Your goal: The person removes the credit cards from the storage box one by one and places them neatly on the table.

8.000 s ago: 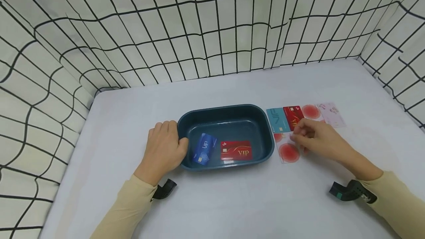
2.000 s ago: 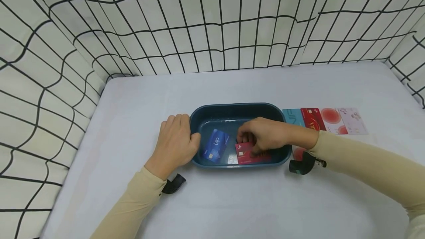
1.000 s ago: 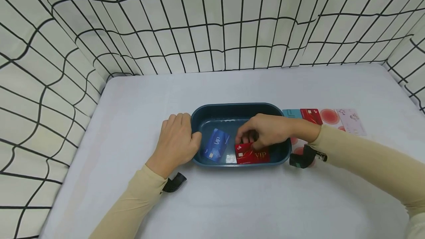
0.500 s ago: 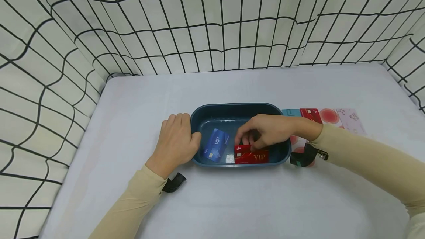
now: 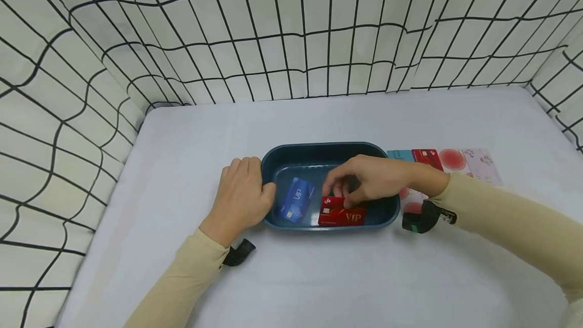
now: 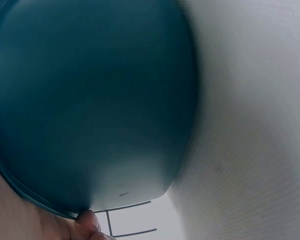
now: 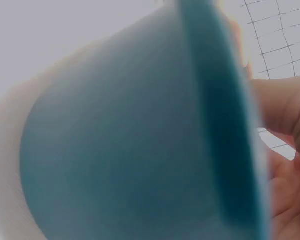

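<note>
My left hand (image 5: pixel 243 196) grips the left end of a dark teal plastic tray (image 5: pixel 314 145). In the left wrist view, its fingers (image 6: pixel 90 222) curl at the rim beside the tray's outer wall (image 6: pixel 90 100). Reaching over the tray's right end, my right hand (image 5: pixel 369 178) pinches the upper edge of a red VIP card (image 5: pixel 334 215). That card is inside the tray, slightly slanted. A blue VIP card (image 5: pixel 297 199) lies tilted to its left. The right wrist view shows the blurred tray wall (image 7: pixel 110 150) and part of my hand (image 7: pixel 285 115); the card is hidden there.
Right of the tray lie a teal card (image 5: pixel 399 155), another red card (image 5: pixel 427 157), a white card with red circles (image 5: pixel 452 160) and a pale floral card (image 5: pixel 482 166). My right forearm partly covers them and a lower red-circle card (image 5: pixel 413 199). Grid-patterned walls (image 5: pixel 314 39) enclose the white table.
Eight seconds ago my right hand was over the cards outside; since then it has moved left into the tray. Lately the red card has shifted slightly left. My left hand stays on the tray.
</note>
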Tool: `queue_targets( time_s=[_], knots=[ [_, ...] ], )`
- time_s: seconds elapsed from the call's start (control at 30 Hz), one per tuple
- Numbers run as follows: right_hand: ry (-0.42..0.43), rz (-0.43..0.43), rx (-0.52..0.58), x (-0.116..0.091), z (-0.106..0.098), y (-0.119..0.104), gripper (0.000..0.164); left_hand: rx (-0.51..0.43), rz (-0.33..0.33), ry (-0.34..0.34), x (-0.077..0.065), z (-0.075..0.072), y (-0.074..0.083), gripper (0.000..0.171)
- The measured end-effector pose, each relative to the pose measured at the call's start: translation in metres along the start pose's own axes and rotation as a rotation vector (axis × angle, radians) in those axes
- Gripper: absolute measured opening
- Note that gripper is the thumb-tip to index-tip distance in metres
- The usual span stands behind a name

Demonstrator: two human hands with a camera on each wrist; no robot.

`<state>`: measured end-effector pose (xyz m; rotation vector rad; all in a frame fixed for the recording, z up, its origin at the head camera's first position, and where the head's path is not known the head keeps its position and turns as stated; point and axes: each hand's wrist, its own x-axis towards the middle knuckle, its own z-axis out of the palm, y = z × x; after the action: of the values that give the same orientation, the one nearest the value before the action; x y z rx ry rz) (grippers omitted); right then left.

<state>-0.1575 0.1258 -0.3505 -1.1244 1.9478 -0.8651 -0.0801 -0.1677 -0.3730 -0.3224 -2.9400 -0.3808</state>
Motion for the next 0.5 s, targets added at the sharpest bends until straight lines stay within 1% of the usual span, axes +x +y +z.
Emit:
queue_targets(
  time_s=[0.23,0.5],
  knots=[
    [0.059,-0.041,-0.002,-0.008,0.000,-0.002,0.037,-0.002,0.007,0.016,0.000,0.001,0.001,0.015],
    [0.103,-0.046,0.026,-0.014,-0.002,-0.002,0.037,0.002,0.002,0.011,-0.001,0.001,0.001,0.015]
  ],
)
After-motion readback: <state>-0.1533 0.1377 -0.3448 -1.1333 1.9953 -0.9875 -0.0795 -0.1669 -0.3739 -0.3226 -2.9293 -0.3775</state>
